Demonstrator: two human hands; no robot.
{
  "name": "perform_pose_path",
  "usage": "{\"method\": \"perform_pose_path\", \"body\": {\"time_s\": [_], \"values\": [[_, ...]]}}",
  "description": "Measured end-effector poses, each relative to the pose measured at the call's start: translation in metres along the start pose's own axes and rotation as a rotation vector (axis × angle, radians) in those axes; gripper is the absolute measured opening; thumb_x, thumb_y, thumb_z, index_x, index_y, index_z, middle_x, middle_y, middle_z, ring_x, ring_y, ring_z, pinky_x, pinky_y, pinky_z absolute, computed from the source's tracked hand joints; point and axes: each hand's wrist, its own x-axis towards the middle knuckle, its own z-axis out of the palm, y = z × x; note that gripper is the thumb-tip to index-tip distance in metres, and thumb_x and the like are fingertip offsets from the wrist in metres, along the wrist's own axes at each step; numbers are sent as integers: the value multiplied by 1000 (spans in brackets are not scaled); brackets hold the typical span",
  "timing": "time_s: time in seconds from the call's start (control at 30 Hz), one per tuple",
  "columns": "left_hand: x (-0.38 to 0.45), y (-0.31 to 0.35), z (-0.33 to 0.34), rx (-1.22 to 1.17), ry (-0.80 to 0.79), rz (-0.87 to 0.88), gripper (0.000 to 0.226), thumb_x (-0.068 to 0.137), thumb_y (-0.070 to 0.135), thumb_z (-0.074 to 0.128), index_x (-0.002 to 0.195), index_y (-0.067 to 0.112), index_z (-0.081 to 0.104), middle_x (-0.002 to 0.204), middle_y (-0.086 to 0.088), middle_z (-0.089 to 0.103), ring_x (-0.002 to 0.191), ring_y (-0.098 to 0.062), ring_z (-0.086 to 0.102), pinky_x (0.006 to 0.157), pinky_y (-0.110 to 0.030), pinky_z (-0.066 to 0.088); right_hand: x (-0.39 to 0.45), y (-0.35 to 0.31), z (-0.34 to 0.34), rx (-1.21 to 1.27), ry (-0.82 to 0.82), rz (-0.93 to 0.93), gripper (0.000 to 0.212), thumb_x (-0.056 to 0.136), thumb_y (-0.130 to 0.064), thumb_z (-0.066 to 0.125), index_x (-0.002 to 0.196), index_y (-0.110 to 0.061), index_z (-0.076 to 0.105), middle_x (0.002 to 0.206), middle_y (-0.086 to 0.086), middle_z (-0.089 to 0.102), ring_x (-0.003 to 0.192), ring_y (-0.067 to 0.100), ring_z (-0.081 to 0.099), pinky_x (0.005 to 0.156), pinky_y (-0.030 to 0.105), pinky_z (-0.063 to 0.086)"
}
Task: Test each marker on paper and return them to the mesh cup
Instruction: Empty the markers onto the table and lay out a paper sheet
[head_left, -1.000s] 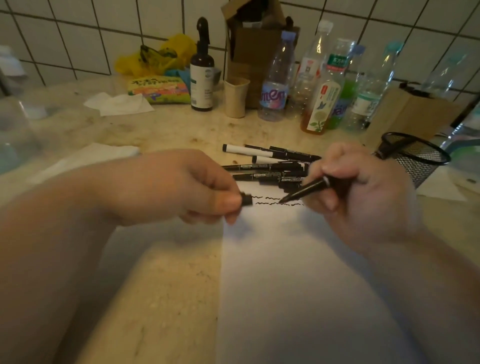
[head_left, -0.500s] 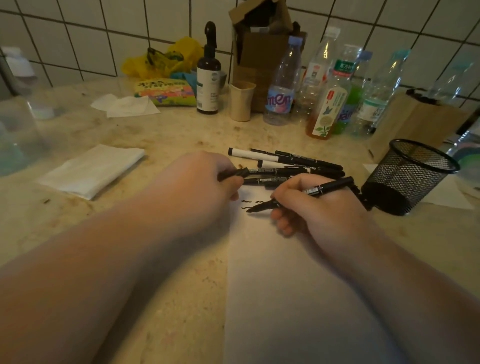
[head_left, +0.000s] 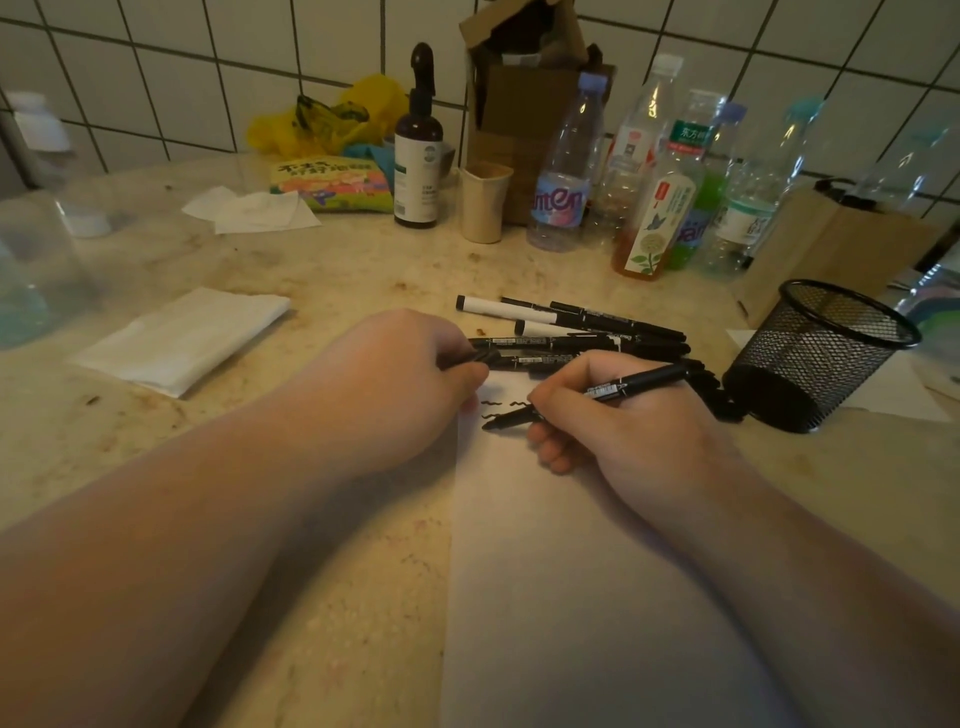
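Marker (head_left: 587, 395) in right hand (head_left: 623, 415); tip seemingly on paper (head_left: 571, 571)

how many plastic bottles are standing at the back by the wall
About 6, clustered right of the cardboard box: blue-label bottle, clear bottle, tea bottle, green bottle, two clear bottles farther right. They overlap, so some may be hidden.

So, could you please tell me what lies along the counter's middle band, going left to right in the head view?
Folded tissue → left hand → right hand holding a marker → mesh cup.
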Motion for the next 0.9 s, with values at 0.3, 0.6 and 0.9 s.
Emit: {"method": "perform_pose_path", "body": {"time_s": [0.3,0.6,0.9], "values": [[0,-2,0,-10,8,7,25,96,40,51,81,31,69,84,12,68,72,-5,57,56,-24,36,1,-3,-2,-19,41,30,11,92,-17,66,87,-12,74,74,11,76,69,26,74,68,38,61],[0,-3,0,-15,4,4,24,95,42,52,84,32,70,81,10,67,70,-6,57,56,-24,38,-1,-5,-6,38,99,60,13,93,-12,64,84,-7,73,70,13,74,63,24,70,63,36,60],[-3,-5,-5,-22,-20,43,24,93,43,56,114,45,67,82,13,62,70,-6,54,58,-21,42,2,-7,-19,310,265,31,16,92,-17,66,79,-15,76,61,0,61,58,12,55,54,24,46]]}}
